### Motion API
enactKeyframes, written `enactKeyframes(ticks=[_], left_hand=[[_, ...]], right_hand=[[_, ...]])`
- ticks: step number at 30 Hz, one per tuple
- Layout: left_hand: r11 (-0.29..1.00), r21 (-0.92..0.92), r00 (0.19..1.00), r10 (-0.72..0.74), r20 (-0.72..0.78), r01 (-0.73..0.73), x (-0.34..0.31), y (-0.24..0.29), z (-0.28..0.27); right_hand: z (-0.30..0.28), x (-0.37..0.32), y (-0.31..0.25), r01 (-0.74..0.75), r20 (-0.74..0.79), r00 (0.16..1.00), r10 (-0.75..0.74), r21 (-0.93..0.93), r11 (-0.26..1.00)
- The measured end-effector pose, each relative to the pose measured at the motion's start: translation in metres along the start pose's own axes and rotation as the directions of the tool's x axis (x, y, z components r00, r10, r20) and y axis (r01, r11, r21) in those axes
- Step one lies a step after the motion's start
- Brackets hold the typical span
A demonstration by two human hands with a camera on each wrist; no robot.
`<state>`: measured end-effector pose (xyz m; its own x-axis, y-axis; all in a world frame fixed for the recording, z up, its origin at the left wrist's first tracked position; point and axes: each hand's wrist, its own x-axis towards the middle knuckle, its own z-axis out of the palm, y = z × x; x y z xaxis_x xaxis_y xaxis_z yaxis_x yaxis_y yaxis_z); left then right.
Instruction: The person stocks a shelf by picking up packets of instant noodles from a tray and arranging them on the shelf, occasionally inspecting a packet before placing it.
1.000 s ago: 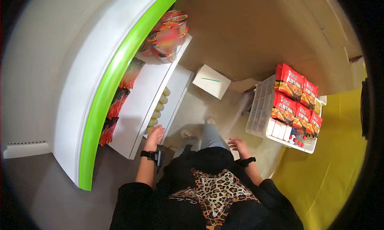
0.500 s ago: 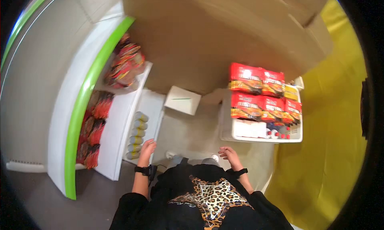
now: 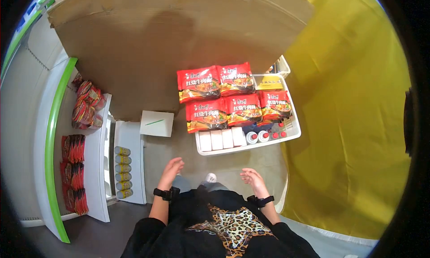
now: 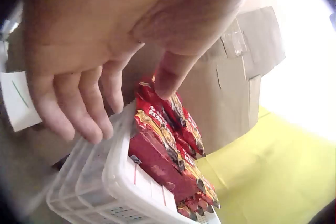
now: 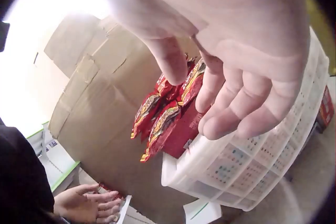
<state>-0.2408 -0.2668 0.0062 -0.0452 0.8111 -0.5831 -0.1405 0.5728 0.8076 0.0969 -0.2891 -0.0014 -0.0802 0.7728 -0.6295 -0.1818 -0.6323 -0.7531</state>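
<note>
My left hand (image 3: 171, 170) is held out in front of my body with relaxed fingers and nothing in it. Level with it, my right hand (image 3: 254, 177) is empty too, its fingers loosely bent. Beyond both hands stands a white plastic basket (image 3: 293, 134). Red instant noodle packets (image 3: 207, 115) lie in two rows on its load. Along the near side are several white boxes (image 3: 217, 140) and white bottles with red caps (image 3: 263, 136). In the left wrist view the thumb overlaps the noodle packets (image 4: 152, 119); in the right wrist view the fingers overlap the basket wall (image 5: 252, 169).
At left, a shelf unit (image 3: 96, 168) with a green edge holds noodle cups (image 3: 87, 103), red packets (image 3: 74, 173) and a row of cans (image 3: 123, 173). A white box (image 3: 156, 123) stands before the cardboard wall (image 3: 134, 52). Yellow cloth (image 3: 345, 123) hangs at right.
The head view has turned right, so the basket now lies ahead and the shelves sit farther left. Both hands stay empty in front of the body.
</note>
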Motion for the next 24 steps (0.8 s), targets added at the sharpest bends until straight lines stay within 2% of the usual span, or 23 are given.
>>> enactKeyframes(ticks=[8,11,15,18,21,23,24], left_hand=[[0.996,0.084,0.999,0.034,0.032,-0.036,0.021,0.021,0.003],[0.998,0.058,0.999,-0.037,0.002,0.036,0.029,0.035,0.001],[0.996,0.083,0.997,-0.04,0.062,0.034,0.061,0.048,-0.003],[0.995,0.102,0.996,0.012,0.09,-0.021,0.076,0.069,0.003],[0.994,0.095,0.986,0.046,0.158,-0.061,0.077,0.082,0.021],[0.982,0.144,0.953,0.078,0.292,-0.124,0.082,0.088,0.031],[0.981,0.149,0.953,0.08,0.291,-0.127,0.085,0.09,0.038]], right_hand=[[0.012,0.013,0.005,-0.009,0.005,1.0,0.009,0.026,1.0],[0.018,0.021,-0.009,0.001,-0.033,0.999,0.0,0.031,1.0],[0.015,0.026,-0.03,0.062,-0.096,0.994,-0.058,0.041,0.997],[0.008,0.037,-0.035,0.061,-0.159,0.986,-0.055,0.034,0.998],[0.005,0.042,-0.036,0.043,-0.194,0.98,-0.032,0.052,0.998],[0.002,0.051,-0.034,0.044,-0.197,0.98,-0.027,0.082,0.996],[0.001,0.057,-0.032,0.047,-0.194,0.981,-0.029,0.087,0.995]])
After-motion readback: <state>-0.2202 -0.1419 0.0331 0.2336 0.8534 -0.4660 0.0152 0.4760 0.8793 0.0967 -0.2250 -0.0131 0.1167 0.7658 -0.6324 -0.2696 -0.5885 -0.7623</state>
